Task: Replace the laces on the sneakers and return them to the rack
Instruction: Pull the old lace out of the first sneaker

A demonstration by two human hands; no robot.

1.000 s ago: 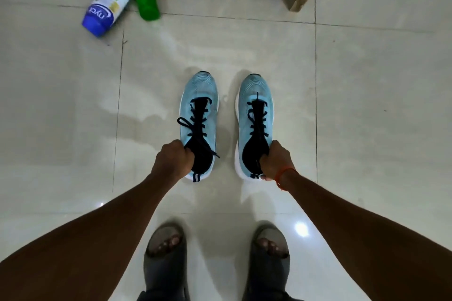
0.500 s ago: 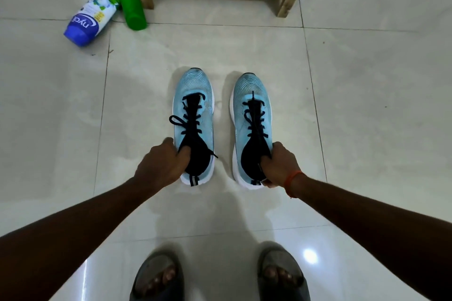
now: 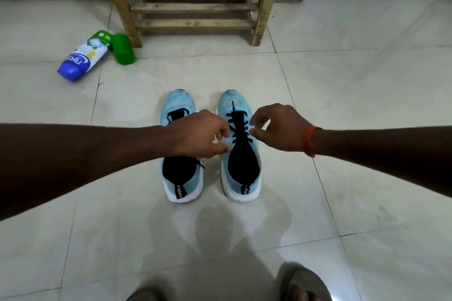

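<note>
Off the heels [image 3: 241, 190] now: left hand [image 3: 198, 134], right hand [image 3: 278, 127], grips half-curled beside laces [image 3: 238, 127]; pinch unclear.

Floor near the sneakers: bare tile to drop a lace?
Free: tile right of the right sneaker; tile from heels to sandal; strip between toes and rack. Crowded: left hand and right hand over the laces; bottle and cap by the rack.
</note>
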